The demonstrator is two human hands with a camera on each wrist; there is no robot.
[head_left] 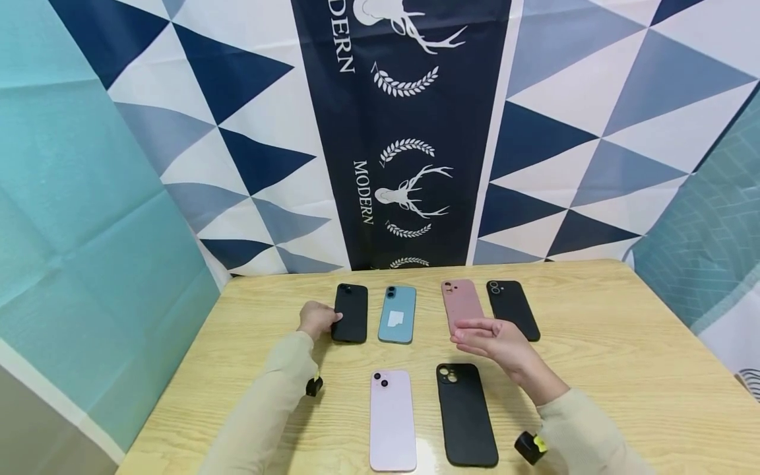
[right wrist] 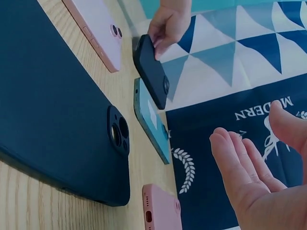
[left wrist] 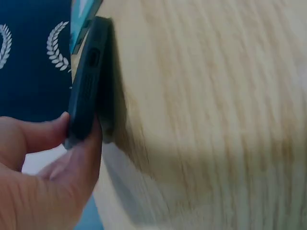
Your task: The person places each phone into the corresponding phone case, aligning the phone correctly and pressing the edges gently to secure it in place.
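Note:
At the left of the back row, my left hand pinches a black phone by its side edge. In the left wrist view, thumb and fingers grip that black phone, its edge lifted off the table. My right hand is held over the lower end of a pink phone case, fingers extended and together. Nothing is in this palm in the right wrist view. A blue phone with a white label lies just right of the gripped phone.
On the wooden table, a black phone case lies at the back right. In front are a lilac phone and a larger black case with camera openings. Patterned cloth hangs behind the table.

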